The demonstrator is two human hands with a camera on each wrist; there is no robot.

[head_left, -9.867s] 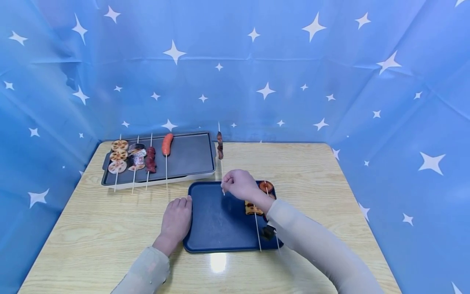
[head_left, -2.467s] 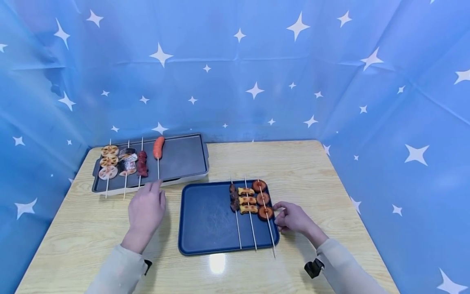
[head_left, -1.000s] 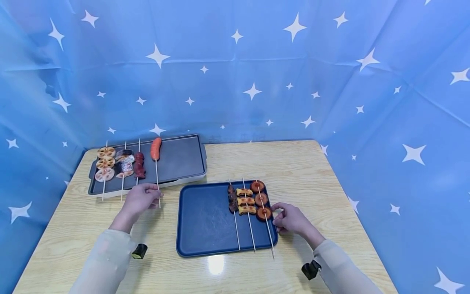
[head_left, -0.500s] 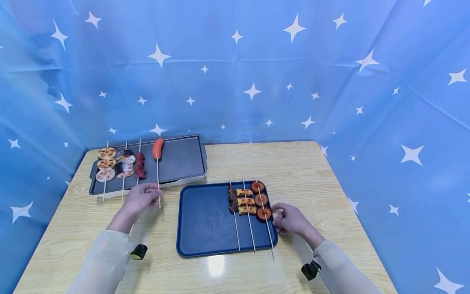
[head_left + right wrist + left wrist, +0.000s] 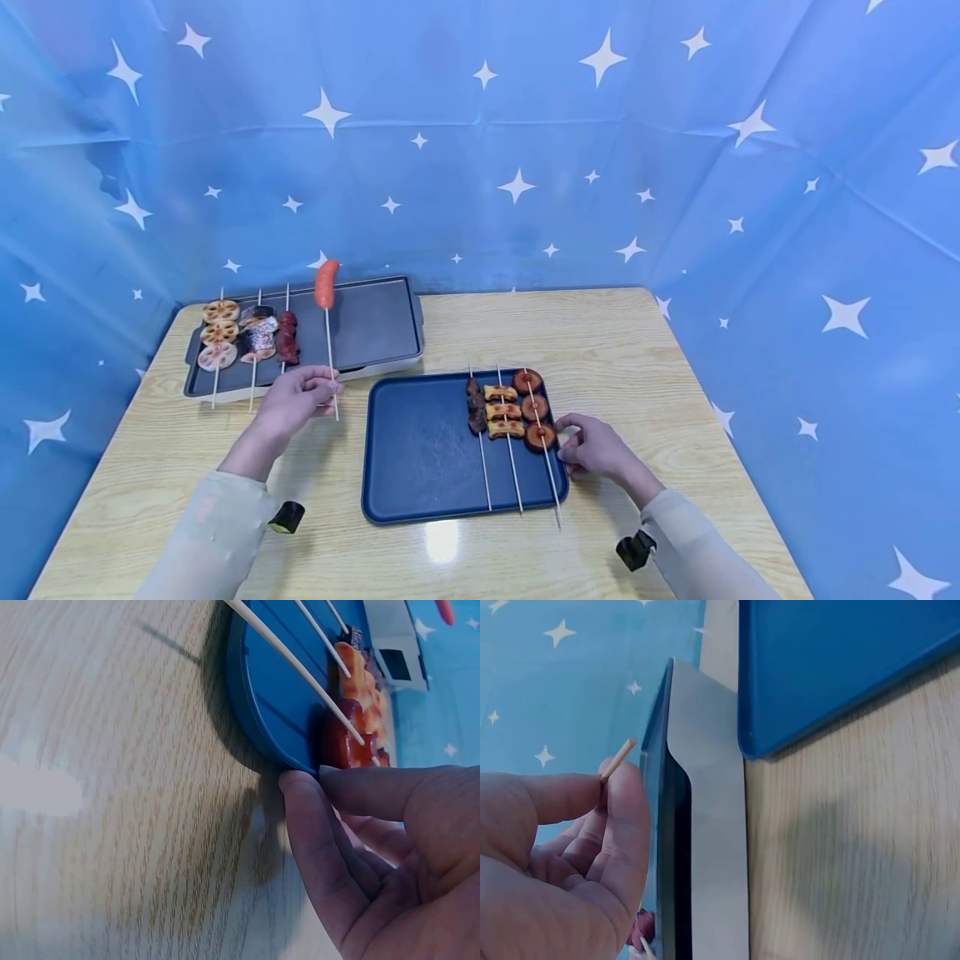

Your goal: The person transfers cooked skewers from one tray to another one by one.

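Observation:
My left hand [image 5: 288, 404] pinches the lower stick of a sausage skewer [image 5: 326, 285] between thumb and fingertips. The red sausage points up and away, overlapping the back edge of the griddle [image 5: 375, 321]. In the left wrist view the stick's end [image 5: 619, 759] pokes out past the fingertips. My right hand [image 5: 596, 446] grips the right rim of the blue tray [image 5: 420, 450], thumb on top and forefinger at the outside. Along the tray's right side lie a dark meat skewer [image 5: 476, 406], a yellow-piece skewer [image 5: 504, 411] and a skewer of round brown slices [image 5: 534, 408].
On the griddle's left half lie a lotus root skewer [image 5: 219, 333], a skewer of dark-skinned, fish-like pieces [image 5: 257, 333] and a red meat skewer [image 5: 287, 337]. Their sticks overhang its front edge. A starred blue curtain [image 5: 480, 167] stands behind the wooden table [image 5: 600, 333].
The dark meat skewer, earlier in my right hand, lies on the tray. My right hand moved to the tray's right rim. My left hand left the tray, took the sausage skewer and raised it.

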